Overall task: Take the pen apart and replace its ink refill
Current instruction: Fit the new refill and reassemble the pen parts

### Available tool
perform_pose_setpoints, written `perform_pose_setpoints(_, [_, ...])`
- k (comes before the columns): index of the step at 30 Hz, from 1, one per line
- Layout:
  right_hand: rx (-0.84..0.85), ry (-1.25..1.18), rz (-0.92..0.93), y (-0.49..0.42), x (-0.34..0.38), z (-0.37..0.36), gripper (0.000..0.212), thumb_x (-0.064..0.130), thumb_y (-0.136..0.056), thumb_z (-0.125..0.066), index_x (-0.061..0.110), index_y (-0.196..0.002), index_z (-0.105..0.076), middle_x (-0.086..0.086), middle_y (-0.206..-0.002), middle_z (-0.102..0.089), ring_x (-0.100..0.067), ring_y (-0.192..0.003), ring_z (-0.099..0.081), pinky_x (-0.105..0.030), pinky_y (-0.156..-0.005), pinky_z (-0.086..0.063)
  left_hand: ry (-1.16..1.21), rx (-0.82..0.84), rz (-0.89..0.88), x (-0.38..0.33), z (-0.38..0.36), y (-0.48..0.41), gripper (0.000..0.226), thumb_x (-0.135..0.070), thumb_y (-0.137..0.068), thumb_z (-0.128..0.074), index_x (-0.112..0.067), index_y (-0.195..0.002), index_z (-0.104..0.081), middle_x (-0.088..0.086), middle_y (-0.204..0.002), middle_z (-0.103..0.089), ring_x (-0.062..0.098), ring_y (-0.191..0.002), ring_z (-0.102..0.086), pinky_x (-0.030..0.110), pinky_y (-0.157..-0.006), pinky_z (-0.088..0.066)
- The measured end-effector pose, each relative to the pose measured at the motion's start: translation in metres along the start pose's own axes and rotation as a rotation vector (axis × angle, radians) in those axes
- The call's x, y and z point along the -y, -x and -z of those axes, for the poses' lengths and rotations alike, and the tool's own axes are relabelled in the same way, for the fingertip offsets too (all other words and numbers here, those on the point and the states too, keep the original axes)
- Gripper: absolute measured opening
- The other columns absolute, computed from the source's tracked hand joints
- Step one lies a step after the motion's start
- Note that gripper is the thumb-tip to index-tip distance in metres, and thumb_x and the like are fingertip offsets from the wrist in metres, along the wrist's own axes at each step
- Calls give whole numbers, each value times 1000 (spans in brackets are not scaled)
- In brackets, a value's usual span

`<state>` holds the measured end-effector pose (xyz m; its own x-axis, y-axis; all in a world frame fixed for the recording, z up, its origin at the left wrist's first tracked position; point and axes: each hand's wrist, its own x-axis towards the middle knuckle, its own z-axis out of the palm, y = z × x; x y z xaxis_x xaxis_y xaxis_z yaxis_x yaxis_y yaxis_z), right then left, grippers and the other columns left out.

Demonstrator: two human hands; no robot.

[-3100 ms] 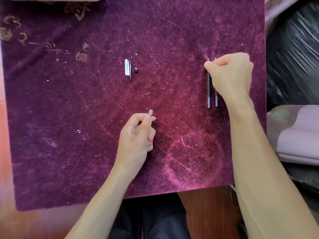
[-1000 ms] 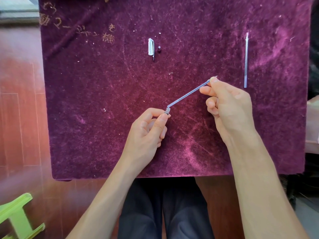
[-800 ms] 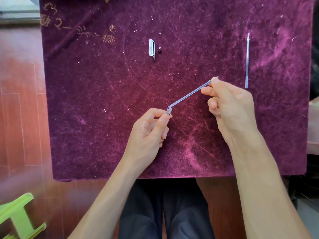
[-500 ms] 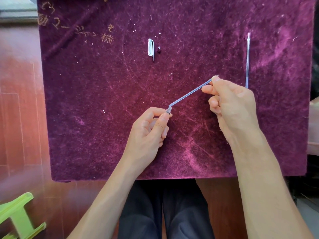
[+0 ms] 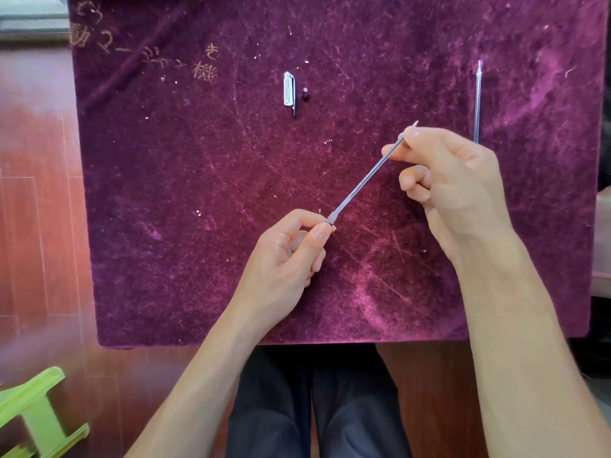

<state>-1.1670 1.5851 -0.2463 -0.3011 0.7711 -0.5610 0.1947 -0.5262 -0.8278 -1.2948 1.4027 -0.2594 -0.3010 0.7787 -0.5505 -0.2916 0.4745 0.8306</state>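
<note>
A thin clear ink refill (image 5: 363,183) slants over the purple velvet mat (image 5: 185,200). My right hand (image 5: 453,180) pinches its upper end near the metal tip. My left hand (image 5: 284,259) pinches a small ribbed metal piece, like a spring (image 5: 330,219), at the refill's lower end; the two touch there. A second refill (image 5: 477,100) lies straight on the mat at the far right, its lower end hidden behind my right hand. A clear pen cap (image 5: 288,92) and a tiny black part (image 5: 305,90) lie side by side at the upper middle.
The mat covers a small table over a red-brown wooden floor (image 5: 36,226). A green plastic stool (image 5: 36,414) stands at the lower left. My dark-trousered legs (image 5: 314,408) show below the mat's front edge. Gold characters mark the mat's upper left.
My right hand lifted one of the two refills off the mat's right side and brought its end to the ribbed piece in my left hand. Over the last second both hands barely move.
</note>
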Motion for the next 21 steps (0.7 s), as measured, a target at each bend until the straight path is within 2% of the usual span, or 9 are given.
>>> perform_pose_setpoints(2, [30, -7, 2, 0, 4, -5, 26, 28, -98, -73, 27, -74, -81, -5, -94, -85, -7, -52, -59, -12, -49, -42, 7, 13, -1, 0, -2, 1, 17, -31, -104, -55, -19, -101, -66, -5, -61, -50, 4, -48, -36, 18, -44, -31])
perform_pose_setpoints(6, [58, -17, 10, 1, 6, -11, 8, 24, -97, -75, 25, -90, -77, -6, -88, -84, -9, -50, -58, -14, -48, -42, 41, 7, -11, -3, -4, 0, 17, -29, -106, -55, -17, -104, -67, -6, -61, -49, 3, -48, -35, 19, -44, -30])
perform_pose_setpoints(11, [108, -50, -17, 5, 1, -15, 15, 21, -95, -75, 27, -82, -78, -10, -93, -84, -8, -51, -58, -15, -47, -41, 67, -4, -22, -5, -5, -1, 16, -27, -106, -54, -19, -103, -68, -7, -61, -50, 3, -48, -36, 19, -44, -31])
perform_pose_setpoints(15, [158, -121, -78, 9, -5, -17, 12, 17, -96, -75, 22, -86, -80, -6, -94, -81, -6, -57, -56, -15, -45, -39, 75, -14, -29, -4, -4, 0, 16, -26, -107, -53, -20, -102, -68, -7, -61, -50, 1, -47, -36, 18, -44, -30])
perform_pose_setpoints(21, [229, -59, -111, 15, -15, -21, 8, 17, -95, -76, 18, -89, -82, 1, -88, -73, -5, -60, -52, -16, -46, -36, 116, -25, -24, -2, -2, 3, 16, -25, -107, -54, -18, -104, -67, -6, -61, -50, 2, -46, -34, 20, -42, -29])
